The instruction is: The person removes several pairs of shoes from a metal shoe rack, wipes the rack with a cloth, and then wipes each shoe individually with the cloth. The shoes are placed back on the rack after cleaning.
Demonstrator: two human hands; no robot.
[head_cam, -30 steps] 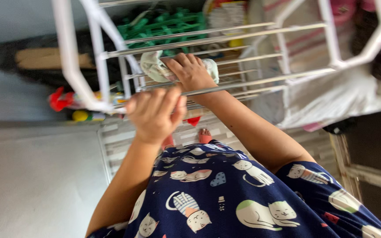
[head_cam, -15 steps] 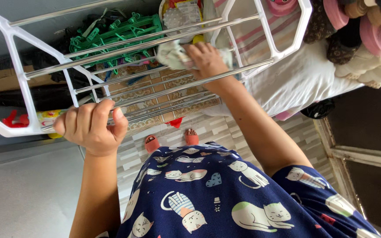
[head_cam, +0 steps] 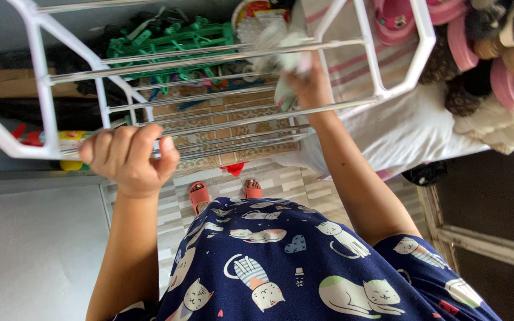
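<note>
A white metal drying rack [head_cam: 43, 89] with thin silver rails stands in front of me, above a patterned tile floor. My left hand [head_cam: 129, 157] is curled around the rack's near rail at its left corner. My right hand [head_cam: 312, 89] reaches over the middle rails and grips a small pale cloth [head_cam: 281, 50] that is draped on a far rail. My navy dress with a cat print [head_cam: 281, 261] fills the bottom of the view. My feet in pink sandals [head_cam: 198, 195] show below the rack.
A green peg hanger [head_cam: 174, 38] lies beyond the rack. A white-sheeted bed [head_cam: 411, 131] with a striped cloth and a heap of pink and brown things [head_cam: 495, 53] is at the right. A grey surface [head_cam: 31, 249] is at the left, a pale door frame [head_cam: 489, 246] at lower right.
My left hand has moved left and closed on the rack's near rail. My right hand has carried the cloth up to a farther rail.
</note>
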